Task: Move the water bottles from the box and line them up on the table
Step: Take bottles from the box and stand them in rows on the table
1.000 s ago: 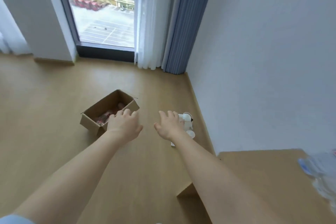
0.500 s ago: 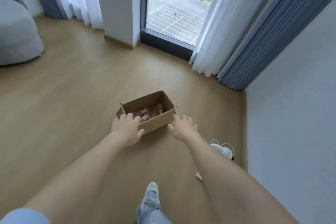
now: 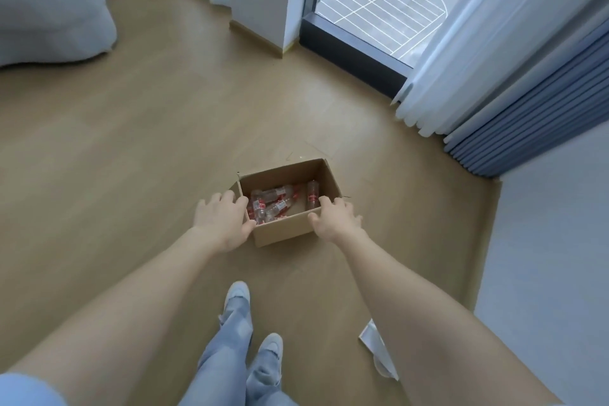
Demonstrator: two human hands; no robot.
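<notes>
An open cardboard box point(image 3: 287, 231) sits on the wooden floor in front of me. Several clear water bottles with red labels point(image 3: 274, 203) lie in a heap inside it, and one bottle point(image 3: 312, 195) leans against the right wall. My left hand point(image 3: 221, 219) holds the box's near left corner, thumb on the front wall and fingers along the left side. At the near right corner, my right hand point(image 3: 333, 218) takes hold the same way, thumb on the front wall and fingers over the right rim. No table is in view.
My two legs in jeans and pale shoes point(image 3: 238, 294) stand just behind the box. A white object point(image 3: 377, 344) lies on the floor under my right forearm. A grey beanbag point(image 3: 46, 6) sits far left. The window point(image 3: 379, 0) and curtains point(image 3: 514, 53) lie beyond, with a wall on the right.
My view has swung left and down, away from the table, and I have stepped up to the box. Both hands reached forward and took hold of its near corners.
</notes>
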